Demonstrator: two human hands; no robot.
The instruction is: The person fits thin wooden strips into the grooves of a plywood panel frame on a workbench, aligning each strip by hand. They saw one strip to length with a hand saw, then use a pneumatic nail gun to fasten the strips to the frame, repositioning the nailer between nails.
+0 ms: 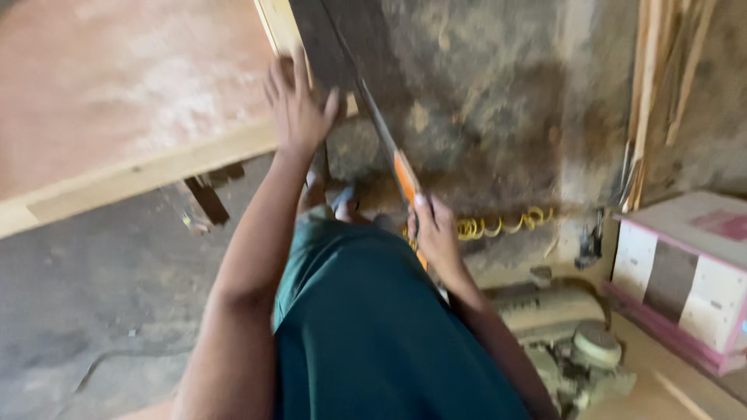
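Plywood fills the far left: a broad reddish-brown sheet [117,85] with a pale wooden edge lies flat on a support whose dark legs show beneath it, above a dusty grey concrete floor [85,311]. At the sheet's right corner the left hand [299,109] is spread open, palm down and fingers splayed, pressing on the pale edge just where a dark, narrow wooden board [331,39] crosses it and runs away to the far side. The left forearm stretches back from there toward the near edge of the view, beside the person's dark green garment [373,342], which covers the near middle. Just right of the left hand, a hand saw with a long grey steel blade and an orange handle [393,152] slants from the dark board down toward the near right; its blade lies along the right edge of that board, though motion blur hides whether the teeth are in the wood. The right hand [434,233] is closed in a fist around the orange handle, knuckles up, near the person's body. Beyond the right hand a coiled yellow cable [502,225] lies on the stained floor. Farther right, a dusty grey-green power tool [576,342] rests on the ground near the right arm. Thin pale wooden strips [650,85] lean upright at the far right, and below them stands a white box-shaped piece with pink trim [685,272].
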